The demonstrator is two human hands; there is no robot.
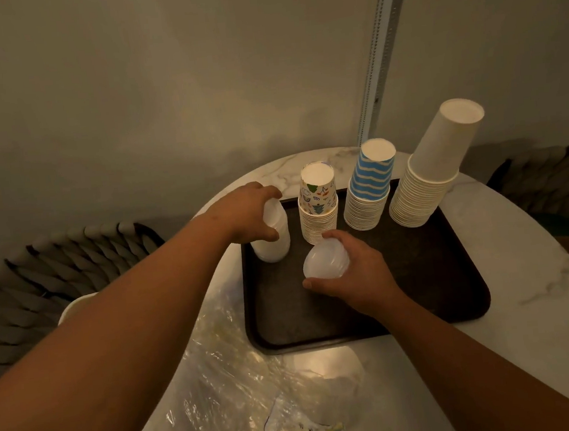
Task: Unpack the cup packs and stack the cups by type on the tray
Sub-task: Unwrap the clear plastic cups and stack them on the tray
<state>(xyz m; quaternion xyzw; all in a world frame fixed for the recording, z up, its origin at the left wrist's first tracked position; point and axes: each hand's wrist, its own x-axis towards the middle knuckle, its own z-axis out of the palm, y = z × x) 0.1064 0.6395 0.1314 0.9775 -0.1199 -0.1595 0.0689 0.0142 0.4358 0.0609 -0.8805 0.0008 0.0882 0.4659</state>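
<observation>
The left hand grasped the translucent cup stack at the tray's far-left corner. The right hand gripped separate translucent cups above the tray. Patterned, striped and plain stacks stood behind. No writing was legible.

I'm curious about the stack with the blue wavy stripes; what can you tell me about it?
The blue-striped cup stack is a column of nested paper-looking cups, upside down, with the white base of the top cup facing up. It stands on the dark tray near its far edge, leaning slightly, between the patterned stack and the plain stack. Neither hand touches it.
</observation>
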